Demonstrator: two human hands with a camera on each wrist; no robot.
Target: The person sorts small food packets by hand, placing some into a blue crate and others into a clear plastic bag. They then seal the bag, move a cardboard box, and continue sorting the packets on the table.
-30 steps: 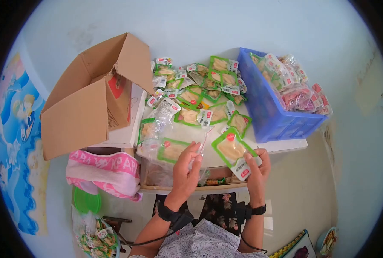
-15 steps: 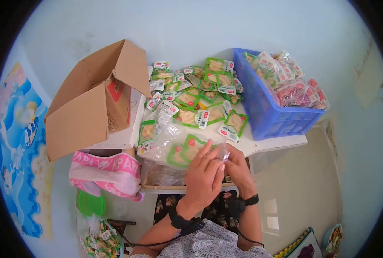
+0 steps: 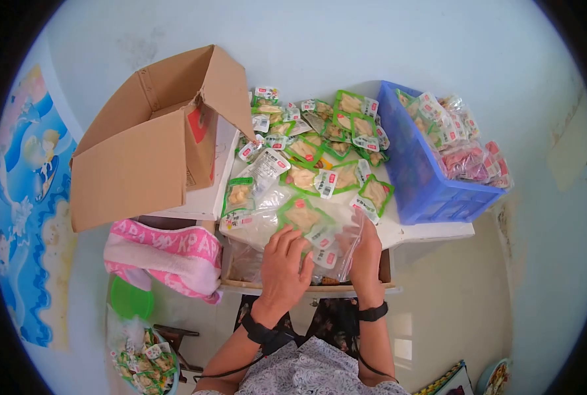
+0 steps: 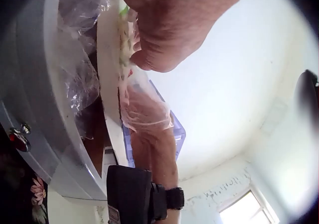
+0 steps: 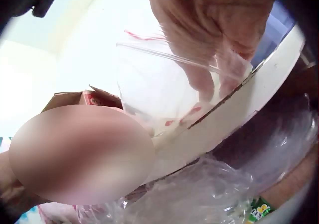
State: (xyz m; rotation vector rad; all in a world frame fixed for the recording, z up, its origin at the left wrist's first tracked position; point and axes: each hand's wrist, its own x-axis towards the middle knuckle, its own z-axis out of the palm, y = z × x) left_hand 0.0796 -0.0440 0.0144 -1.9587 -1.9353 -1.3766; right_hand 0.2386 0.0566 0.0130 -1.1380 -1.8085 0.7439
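Note:
A clear zip bag (image 3: 346, 253) lies at the table's front edge. Inside it show green-edged food sachets (image 3: 300, 216) with white labels. My left hand (image 3: 281, 266) holds the bag's near left side, fingers over it and thumb nearer me. The right hand (image 3: 367, 258) is at the bag's mouth on the right. In the right wrist view, the zip edge (image 5: 169, 56) crosses that hand (image 5: 214, 25), with its fingertips spread behind the plastic. The left wrist view has plastic draped round the right hand (image 4: 147, 112).
A cardboard box (image 3: 132, 164) stands open at left. Loose sachets (image 3: 307, 148) are heaped at the back. The blue crate (image 3: 432, 197) on the right holds packed bags (image 3: 448, 125). Below the tabletop, an open drawer (image 3: 241, 286) contains clear plastic. A pink towel (image 3: 165, 257) hangs at left.
The right hand held a sachet outside the bag, then brought it left into the bag beside the left hand. Now the hands are farther apart, and that sachet lies in the bag.

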